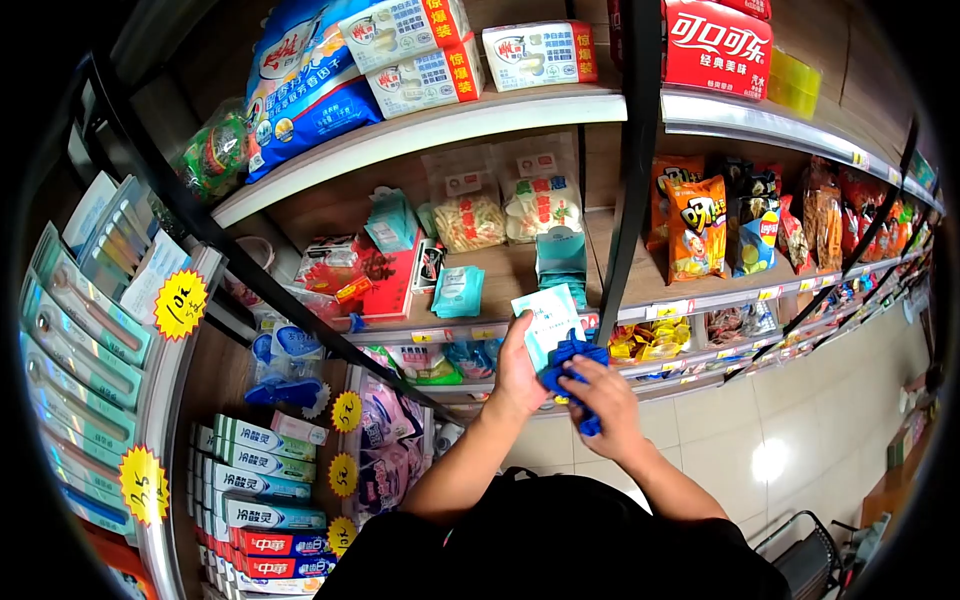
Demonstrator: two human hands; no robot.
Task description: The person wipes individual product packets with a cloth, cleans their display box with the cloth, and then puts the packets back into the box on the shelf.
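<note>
My left hand (pixel 518 368) grips a small flat teal-and-white packet (pixel 546 314), its printed face turned up toward me. A crumpled blue cloth (pixel 573 360) is bunched in my right hand (pixel 606 402), with its upper part against the lower end of the packet. Just beyond my hands, on the middle shelf, stands an open teal box (pixel 561 255) of packets. To its left lies a stack of similar teal packets (pixel 458 292).
Bags of dried food (pixel 467 215) stand behind the packets, beside a red box (pixel 388 285). Snack bags (pixel 697 230) fill the right shelf. Toothpaste boxes (pixel 270 487) and packaged toothbrushes (pixel 85 350) are on my left. Black shelf posts (pixel 630 180) rise in front. A chair (pixel 805 555) stands at lower right.
</note>
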